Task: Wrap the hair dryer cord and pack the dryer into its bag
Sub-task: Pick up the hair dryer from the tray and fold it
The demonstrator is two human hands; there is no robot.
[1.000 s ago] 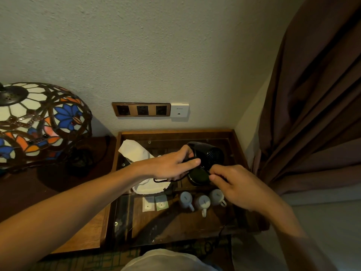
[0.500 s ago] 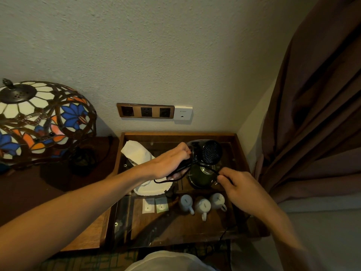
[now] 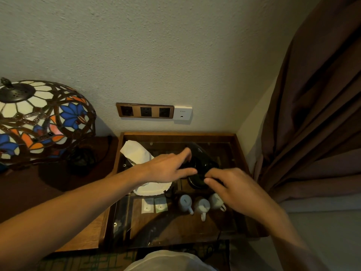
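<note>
A black hair dryer (image 3: 203, 160) is held above the glass-topped wooden table (image 3: 175, 137). My left hand (image 3: 168, 168) grips its handle, fingers reaching right across it. My right hand (image 3: 232, 184) is at the dryer's near side with fingers pinched together; the thin black cord there is mostly hidden, so I cannot tell how it runs. A white cloth bag (image 3: 140, 159) lies on the glass under my left wrist, partly covered by my arm.
Under the glass sit three white cups (image 3: 201, 206), two sachets (image 3: 154, 205) and a dark kettle (image 3: 195, 182). A stained-glass lamp (image 3: 39, 122) stands at the left. Wall sockets (image 3: 145, 110) are above the table. A brown curtain (image 3: 312, 114) hangs at the right.
The dryer has turned: its round grille faced me before, now its smooth black side shows. My right hand moved up and left from the stretched cord to the dryer body.
</note>
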